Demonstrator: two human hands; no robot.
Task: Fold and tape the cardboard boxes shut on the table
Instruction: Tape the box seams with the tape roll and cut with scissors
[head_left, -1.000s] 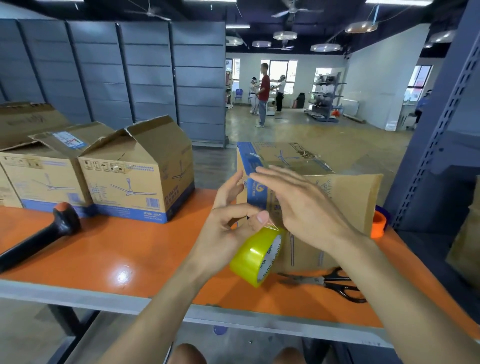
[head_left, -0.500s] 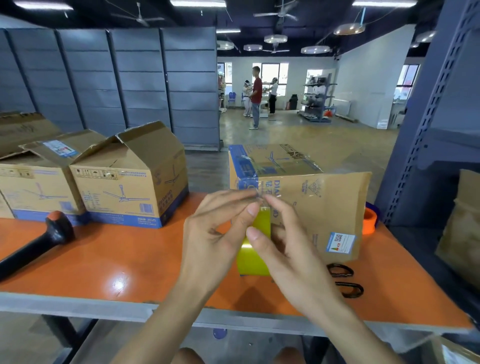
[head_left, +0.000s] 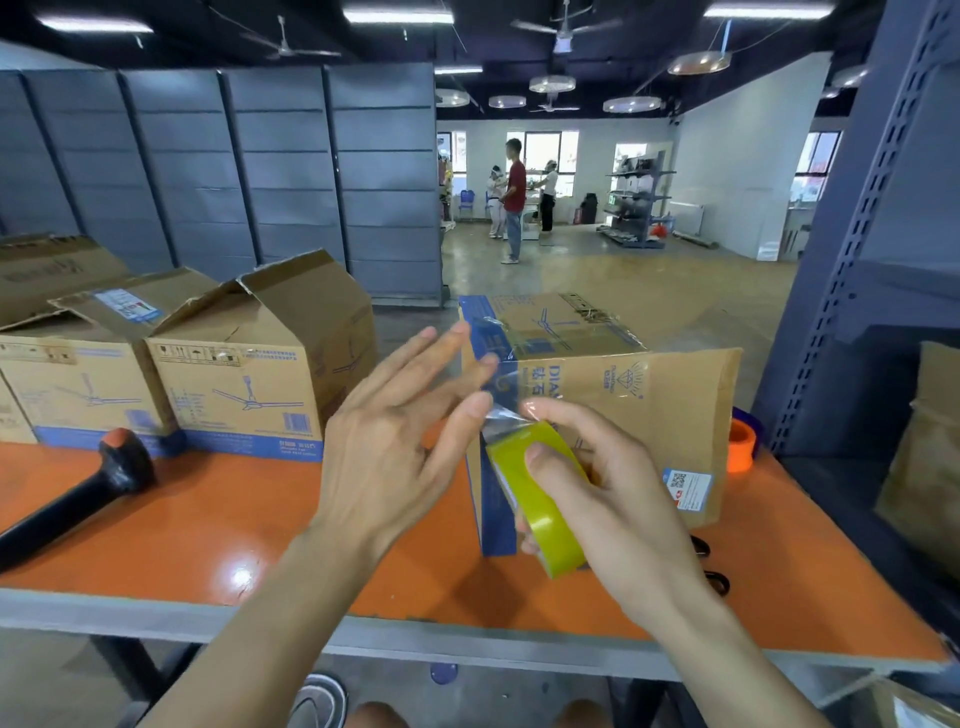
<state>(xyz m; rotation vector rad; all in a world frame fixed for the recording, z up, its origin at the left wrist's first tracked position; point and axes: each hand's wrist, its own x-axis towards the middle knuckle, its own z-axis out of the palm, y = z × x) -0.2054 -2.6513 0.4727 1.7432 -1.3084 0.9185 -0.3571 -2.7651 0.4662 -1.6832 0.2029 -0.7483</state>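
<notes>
Since half a second back, your roll (head_left: 540, 499) has passed into your right hand (head_left: 618, 509) alone, and your left hand (head_left: 389, 441) has opened and drawn off to the left. Your box (head_left: 639, 410) stands on the worktop (head_left: 208, 525) just behind both hands, with glossy film seemingly across its top. Your right hand curls round the roll; your left is spread, fingers straight, thumb tip touching the short clear tail (head_left: 501, 418) lifted off the roll. You look to be freeing the tape end, so next you need a firm pinch on that tail and a steady pull up to the box top. Whether the tail sticks to the thumb is hard to tell. Your scissors (head_left: 717, 581) show only their handles past your right wrist, and an orange roll (head_left: 740, 447) peeks from behind the box.
</notes>
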